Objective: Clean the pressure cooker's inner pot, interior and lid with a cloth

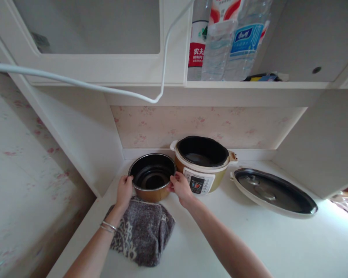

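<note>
Left fingers (129,179), right fingers (175,180), nearly closed, gripping black-lined pot (152,194)

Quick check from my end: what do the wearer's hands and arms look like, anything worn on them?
The left hand is ungloved, with thin, silvery bangles at its wrist. The right hand is ungloved too, its wrist without jewellery. No sleeve shows on either arm.
</note>
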